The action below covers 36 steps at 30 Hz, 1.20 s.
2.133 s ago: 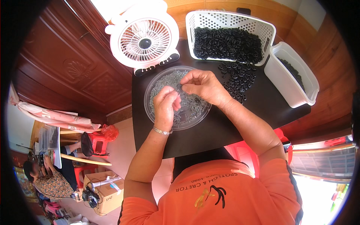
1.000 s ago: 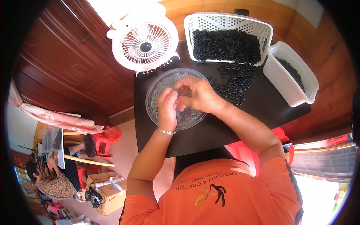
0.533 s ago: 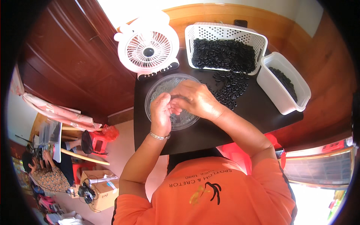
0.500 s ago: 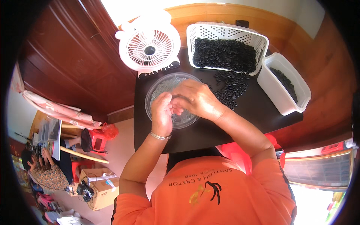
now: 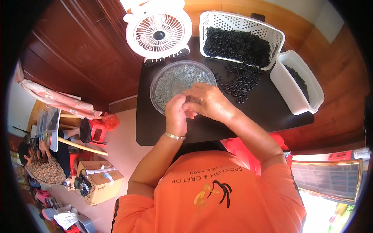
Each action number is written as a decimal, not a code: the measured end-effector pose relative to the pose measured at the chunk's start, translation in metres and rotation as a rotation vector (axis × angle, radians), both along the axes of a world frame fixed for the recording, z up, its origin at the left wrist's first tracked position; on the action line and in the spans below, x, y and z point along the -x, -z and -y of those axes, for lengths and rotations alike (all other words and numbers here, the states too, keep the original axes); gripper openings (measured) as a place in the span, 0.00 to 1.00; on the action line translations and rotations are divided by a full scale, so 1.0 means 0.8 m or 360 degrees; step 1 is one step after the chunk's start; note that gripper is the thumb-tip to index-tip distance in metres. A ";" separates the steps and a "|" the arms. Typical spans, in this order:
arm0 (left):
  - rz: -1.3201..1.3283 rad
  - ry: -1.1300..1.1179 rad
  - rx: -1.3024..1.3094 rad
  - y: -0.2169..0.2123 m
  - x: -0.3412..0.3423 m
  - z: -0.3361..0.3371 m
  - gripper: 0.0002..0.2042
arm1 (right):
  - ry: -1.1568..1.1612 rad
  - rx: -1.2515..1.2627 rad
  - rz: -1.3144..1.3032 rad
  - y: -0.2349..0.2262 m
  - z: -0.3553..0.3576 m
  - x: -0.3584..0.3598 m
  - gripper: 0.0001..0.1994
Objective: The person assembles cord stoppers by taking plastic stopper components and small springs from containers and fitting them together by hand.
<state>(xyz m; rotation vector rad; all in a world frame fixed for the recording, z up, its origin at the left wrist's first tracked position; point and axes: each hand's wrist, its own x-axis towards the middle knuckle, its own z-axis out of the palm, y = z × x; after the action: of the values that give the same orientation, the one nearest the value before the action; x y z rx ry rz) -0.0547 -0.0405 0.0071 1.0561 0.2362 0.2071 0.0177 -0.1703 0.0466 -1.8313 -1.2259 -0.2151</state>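
My left hand [image 5: 177, 115], with a bracelet at the wrist, is closed, its fingers curled up against those of my right hand [image 5: 211, 104]. Both meet over the near edge of a round clear tub [image 5: 154, 86]. My right fingers pinch close to my left fingertips; whatever is between them is too small and too covered to make out. Many thin silvery metal pieces [image 5: 176, 79] fill the tub. Just right of it, small black oval ring-like parts [image 5: 241, 79] lie loose on the black table [image 5: 256, 110].
A white perforated basket [image 5: 276, 39] heaped with black parts stands at the back, beside a white bin [image 5: 289, 97] holding more. A white fan [image 5: 158, 35] sits behind the tub. Far left, another person [image 5: 48, 167] works at a table; a cardboard box [image 5: 103, 182] is on the floor.
My joined hands have drawn back from the tub's middle to its near edge, uncovering more metal pieces. They stay closed together. The whole view has shifted slightly.
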 end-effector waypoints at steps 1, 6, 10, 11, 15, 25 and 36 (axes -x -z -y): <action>-0.0023 0.0005 -0.0025 0.003 0.002 0.002 0.12 | -0.0005 0.0005 -0.0007 0.002 0.000 0.003 0.13; -0.0012 -0.0008 -0.0070 -0.001 0.014 0.009 0.12 | 0.0099 0.0024 0.0166 0.006 0.005 0.016 0.13; 0.0123 0.0008 -0.0076 -0.011 0.025 0.012 0.12 | 0.0102 -0.0080 0.0180 0.010 0.012 0.023 0.15; 0.0119 0.0011 -0.0077 -0.011 0.027 0.012 0.12 | 0.0054 -0.0142 0.0091 0.011 0.013 0.025 0.16; 0.0237 0.0030 -0.0128 -0.017 0.036 0.016 0.12 | -0.0042 -0.0259 -0.0051 0.012 0.019 0.030 0.17; 0.0289 -0.0018 -0.0312 -0.036 0.048 0.023 0.11 | -0.0128 -0.0421 -0.0035 0.010 0.023 0.037 0.18; 0.0285 -0.0037 -0.0351 -0.031 0.044 0.027 0.10 | 0.0165 -0.0361 0.0306 0.008 0.026 0.043 0.16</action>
<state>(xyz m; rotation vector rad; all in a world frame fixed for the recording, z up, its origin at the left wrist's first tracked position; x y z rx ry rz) -0.0896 -0.0622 0.0323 1.2460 0.0646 0.3528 -0.0164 -0.1910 0.0399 -1.7063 -1.1842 -0.5761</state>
